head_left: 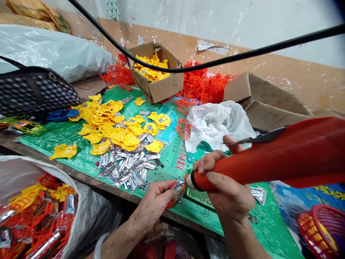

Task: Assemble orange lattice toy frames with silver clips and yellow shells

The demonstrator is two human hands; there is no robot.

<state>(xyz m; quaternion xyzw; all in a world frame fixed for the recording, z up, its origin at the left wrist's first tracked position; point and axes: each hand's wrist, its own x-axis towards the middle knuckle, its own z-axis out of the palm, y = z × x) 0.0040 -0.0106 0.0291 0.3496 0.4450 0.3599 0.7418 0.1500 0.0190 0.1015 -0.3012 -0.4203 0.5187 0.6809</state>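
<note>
My right hand (229, 190) is closed around a red power screwdriver (258, 154) lying nearly level and pointing left. A finger rests by a dark lever (266, 136) on its upper side. The screwdriver's tip meets a small orange plastic piece with a silver metal plate (178, 185), though the exact contact is too small to make out. My left hand (156, 201) pinches that piece between thumb and fingers at the table's front edge. Just beyond lie a heap of silver metal plates (132, 169) and a pile of yellow plastic pieces (107, 115). A green perforated basket (199, 198) sits under the screwdriver's nose.
Front left, a white sack (88, 201) holds orange, yellow and silver parts. A cardboard box (161, 88) of yellow pieces stands behind, near orange netting (207, 86). White plastic bag (215, 122) and open carton (272, 100) are right. A black cable (215, 63) crosses above.
</note>
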